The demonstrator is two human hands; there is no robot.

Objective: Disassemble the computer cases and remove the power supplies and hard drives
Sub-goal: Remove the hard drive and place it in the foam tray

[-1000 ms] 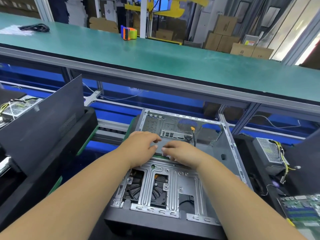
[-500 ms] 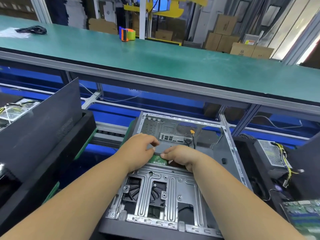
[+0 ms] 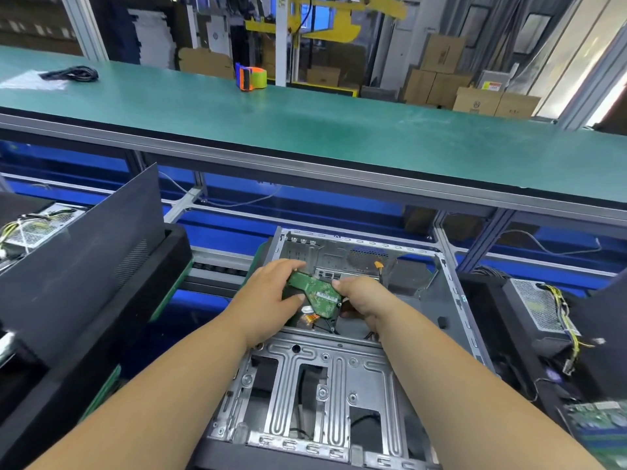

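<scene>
Both hands grip hard drive [image 3: 314, 295] tilted above open case [image 3: 451, 300].

Open computer case [image 3: 451, 320] lies at center; hard drive [image 3: 314, 295] held tilted above its middle, left hand [image 3: 268, 300] at 9 o'clock, right hand [image 3: 364, 303] at 3. Power supply [image 3: 539, 310] outside the case, 3 o'clock (tape dispenser [image 3: 251, 78] on far bench, 12).

Left grip [image 3: 271, 293], right grip [image 3: 364, 301]: both clasped, forearms extended.

A tape dispenser [image 3: 251, 78] stands at the green bench's [image 3: 305, 130] far edge; a black cable [image 3: 71, 74] lies toward its far-left corner. Cardboard boxes [image 3: 441, 76] stack beyond.
</scene>
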